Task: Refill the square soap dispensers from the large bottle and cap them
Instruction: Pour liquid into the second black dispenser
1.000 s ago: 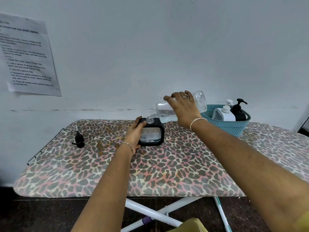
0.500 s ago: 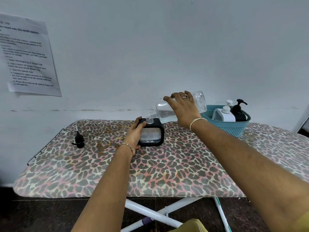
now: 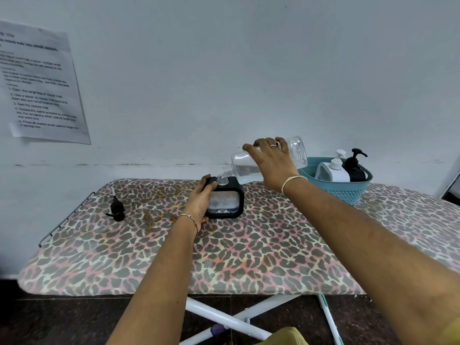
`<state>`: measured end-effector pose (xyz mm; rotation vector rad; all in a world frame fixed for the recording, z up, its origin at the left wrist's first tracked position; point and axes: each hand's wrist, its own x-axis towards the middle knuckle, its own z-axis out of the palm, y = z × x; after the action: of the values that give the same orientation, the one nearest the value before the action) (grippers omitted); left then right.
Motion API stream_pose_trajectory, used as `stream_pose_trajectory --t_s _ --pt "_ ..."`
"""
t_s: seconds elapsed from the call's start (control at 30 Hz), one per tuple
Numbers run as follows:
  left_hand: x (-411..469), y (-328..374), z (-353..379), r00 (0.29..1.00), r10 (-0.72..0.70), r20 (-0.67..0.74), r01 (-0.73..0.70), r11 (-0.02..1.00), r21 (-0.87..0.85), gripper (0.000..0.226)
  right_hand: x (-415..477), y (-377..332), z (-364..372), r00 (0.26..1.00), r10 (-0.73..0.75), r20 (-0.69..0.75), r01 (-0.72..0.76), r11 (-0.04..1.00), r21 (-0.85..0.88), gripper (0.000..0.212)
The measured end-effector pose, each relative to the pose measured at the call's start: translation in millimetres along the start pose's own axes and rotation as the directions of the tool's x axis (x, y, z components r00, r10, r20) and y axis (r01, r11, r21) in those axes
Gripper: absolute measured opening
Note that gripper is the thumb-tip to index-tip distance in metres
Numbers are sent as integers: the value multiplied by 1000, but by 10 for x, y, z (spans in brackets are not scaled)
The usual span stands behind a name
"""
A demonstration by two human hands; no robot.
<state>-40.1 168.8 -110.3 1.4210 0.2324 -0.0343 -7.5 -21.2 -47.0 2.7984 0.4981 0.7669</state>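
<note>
A black square soap dispenser [image 3: 227,204] with a clear window stands uncapped on the leopard-print board [image 3: 224,257]. My left hand [image 3: 200,201] grips its left side. My right hand [image 3: 272,161] holds the large clear bottle [image 3: 245,168] tipped almost flat, its open mouth just above and right of the dispenser's neck. Clear liquid fills the lower part of the window. The black pump cap [image 3: 116,210] lies on the board to the left, apart from both hands.
A teal basket [image 3: 353,190] at the back right holds a white dispenser [image 3: 332,170] and a black dispenser [image 3: 356,168], both with pumps on. A printed sheet [image 3: 39,85] hangs on the wall. The board's wire rack [image 3: 67,217] sticks out at the left end.
The bottle's mouth has lifted slightly away from the dispenser's neck. Both hands keep their grips and have hardly moved.
</note>
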Motion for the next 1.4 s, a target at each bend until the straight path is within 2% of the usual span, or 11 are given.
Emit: stream_pose_trajectory --t_s 1.4 --pt "-54 26 16 1000 -9 8 9 1000 -8 42 -6 -26 -37 1000 14 7 -15 1000 7 92"
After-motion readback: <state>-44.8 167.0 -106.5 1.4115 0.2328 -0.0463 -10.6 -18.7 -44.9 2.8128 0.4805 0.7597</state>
